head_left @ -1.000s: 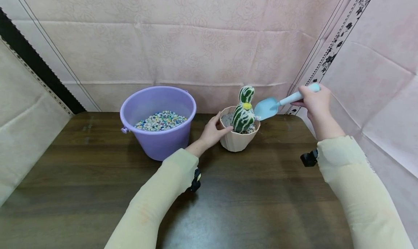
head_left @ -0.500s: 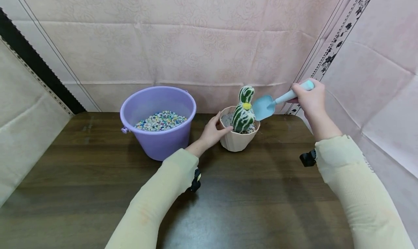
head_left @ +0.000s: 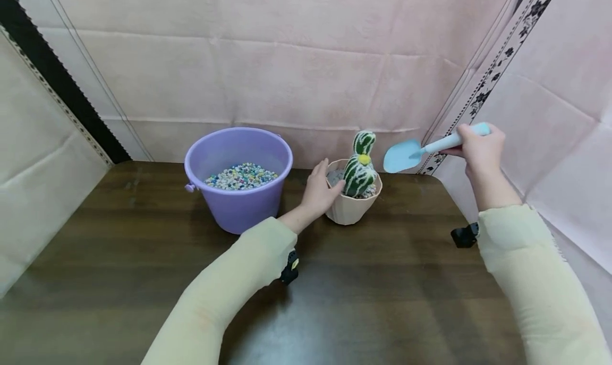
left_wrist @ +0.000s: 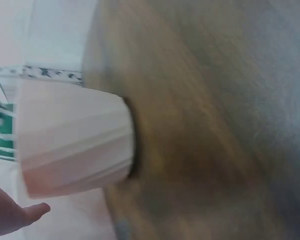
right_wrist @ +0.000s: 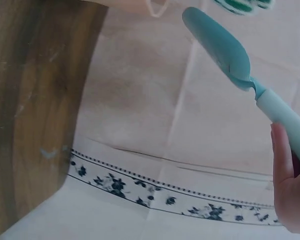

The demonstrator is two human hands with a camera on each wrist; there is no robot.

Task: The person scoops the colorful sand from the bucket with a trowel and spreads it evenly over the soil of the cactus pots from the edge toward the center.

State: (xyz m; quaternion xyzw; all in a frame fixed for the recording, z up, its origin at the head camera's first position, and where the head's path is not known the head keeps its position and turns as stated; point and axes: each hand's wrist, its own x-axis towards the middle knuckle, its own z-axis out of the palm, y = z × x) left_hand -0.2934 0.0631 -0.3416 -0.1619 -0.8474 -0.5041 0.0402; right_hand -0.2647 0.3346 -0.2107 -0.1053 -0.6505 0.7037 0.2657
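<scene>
A cream faceted pot (head_left: 351, 208) stands on the table, holding a striped green-and-white cactus (head_left: 359, 173) with a yellow flower and small stones. My left hand (head_left: 319, 192) is at the pot's left rim, fingers extended. In the left wrist view its thumb (left_wrist: 34, 212) shows a small gap from the pot (left_wrist: 75, 140). My right hand (head_left: 483, 147) grips the handle of a light blue hand trowel (head_left: 403, 156), raised right of the cactus. The trowel's blade (right_wrist: 220, 47) is tilted, with nothing visible on it.
Left of the pot stands a purple bucket (head_left: 239, 208) partly filled with multicoloured pebbles (head_left: 241, 177). Beneath everything is a dark wooden table (head_left: 373, 290). Patterned pale cloth (head_left: 296, 83) hangs behind and at both sides.
The trowel has moved right and away from the cactus along with my right hand. My left hand has shifted slightly up at the pot's rim. The view itself has shifted a little.
</scene>
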